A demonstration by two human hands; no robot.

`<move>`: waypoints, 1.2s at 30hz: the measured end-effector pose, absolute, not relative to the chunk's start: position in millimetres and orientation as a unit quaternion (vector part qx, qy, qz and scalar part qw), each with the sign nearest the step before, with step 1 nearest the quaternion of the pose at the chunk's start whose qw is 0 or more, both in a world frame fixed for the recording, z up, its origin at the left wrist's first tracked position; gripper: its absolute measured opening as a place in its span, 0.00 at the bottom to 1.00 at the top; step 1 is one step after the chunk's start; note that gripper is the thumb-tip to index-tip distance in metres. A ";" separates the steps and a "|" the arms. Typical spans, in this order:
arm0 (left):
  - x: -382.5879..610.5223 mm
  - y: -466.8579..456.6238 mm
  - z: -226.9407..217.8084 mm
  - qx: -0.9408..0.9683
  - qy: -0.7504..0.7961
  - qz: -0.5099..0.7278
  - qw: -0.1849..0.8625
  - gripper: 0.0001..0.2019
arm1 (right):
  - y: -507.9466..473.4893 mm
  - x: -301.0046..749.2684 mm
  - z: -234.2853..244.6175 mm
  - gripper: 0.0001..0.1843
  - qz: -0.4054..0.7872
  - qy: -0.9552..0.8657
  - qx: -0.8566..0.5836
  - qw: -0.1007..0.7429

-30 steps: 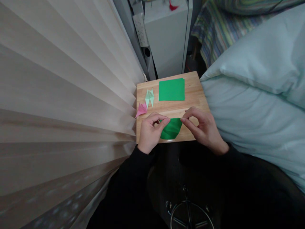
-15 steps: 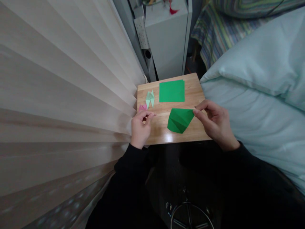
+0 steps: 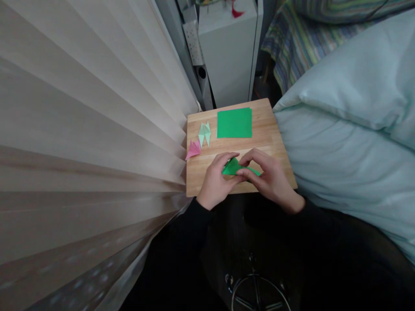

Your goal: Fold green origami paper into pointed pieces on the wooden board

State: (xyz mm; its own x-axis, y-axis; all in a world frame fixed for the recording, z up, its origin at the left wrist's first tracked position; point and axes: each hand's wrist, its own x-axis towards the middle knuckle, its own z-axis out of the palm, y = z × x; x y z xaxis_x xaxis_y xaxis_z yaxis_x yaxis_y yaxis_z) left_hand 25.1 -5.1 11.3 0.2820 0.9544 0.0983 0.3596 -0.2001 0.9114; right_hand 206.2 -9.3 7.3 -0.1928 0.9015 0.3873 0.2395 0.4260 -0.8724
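My left hand [image 3: 218,181] and my right hand [image 3: 269,178] meet over the near part of a small wooden board [image 3: 275,134]. Both pinch a folded green paper [image 3: 232,166] between their fingertips, and the fingers cover most of it. Farther back on the board lies a flat green paper square [image 3: 234,123]. To its left sit a pale green folded paper piece [image 3: 204,132] and a pink folded paper piece [image 3: 193,149] near the board's left edge.
Beige pleated curtains [image 3: 90,142] hang close on the left. A pale blue duvet [image 3: 350,129] fills the right, with a striped blanket [image 3: 298,39] behind. A white cabinet [image 3: 228,52] stands beyond the board. A chair base [image 3: 259,293] shows below.
The green paper was held out by my right hand alone half a second ago. Now both hands have closed in together on it, and it is folded smaller.
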 end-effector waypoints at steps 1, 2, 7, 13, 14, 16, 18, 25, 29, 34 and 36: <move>23.1 -3.2 10.8 0.689 0.473 0.364 0.412 0.24 | -8.7 206.8 5.8 0.12 0.346 -0.693 -0.406 0.485; 21.2 -1.6 10.4 0.690 0.468 0.368 0.413 0.23 | -8.1 207.4 4.4 0.14 0.353 -0.692 -0.403 0.484; 14.9 1.8 10.5 0.672 0.472 0.363 0.441 0.25 | -6.6 210.0 0.0 0.22 0.402 -0.696 -0.395 0.445; 11.3 1.5 18.0 0.642 0.483 0.348 0.483 0.22 | -3.9 216.6 2.9 0.04 0.358 -0.662 -0.477 0.454; 10.7 2.0 18.9 0.636 0.488 0.351 0.484 0.19 | -2.8 218.0 2.9 0.04 0.343 -0.649 -0.502 0.457; 8.9 3.8 19.1 0.623 0.498 0.359 0.486 0.15 | -0.1 220.5 1.2 0.08 0.341 -0.612 -0.537 0.470; 6.8 5.8 17.5 0.601 0.507 0.368 0.497 0.12 | 2.9 222.2 -2.6 0.08 0.381 -0.568 -0.541 0.489; 6.3 5.2 11.4 0.491 0.532 0.405 0.559 0.18 | 8.0 225.4 -12.2 0.14 0.568 -0.420 -0.518 0.483; 10.8 1.2 13.0 0.442 0.509 0.398 0.622 0.19 | 7.3 225.6 -11.4 0.19 0.614 -0.399 -0.499 0.463; 9.2 2.7 16.4 0.384 0.513 0.391 0.660 0.18 | 5.8 223.9 -11.3 0.20 0.625 -0.405 -0.491 0.452; 6.4 4.8 15.3 0.373 0.510 0.386 0.672 0.16 | 5.5 223.6 -13.2 0.19 0.628 -0.403 -0.496 0.443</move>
State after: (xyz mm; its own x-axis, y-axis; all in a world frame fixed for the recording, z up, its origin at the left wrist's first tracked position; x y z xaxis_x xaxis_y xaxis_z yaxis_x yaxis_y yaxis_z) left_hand 6.4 4.8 15.3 0.1816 0.8992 -0.3980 -0.1392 0.4242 0.8948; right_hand 223.6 5.5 -13.2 -0.1145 0.9573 -0.2655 -0.1571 -0.2814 -0.9467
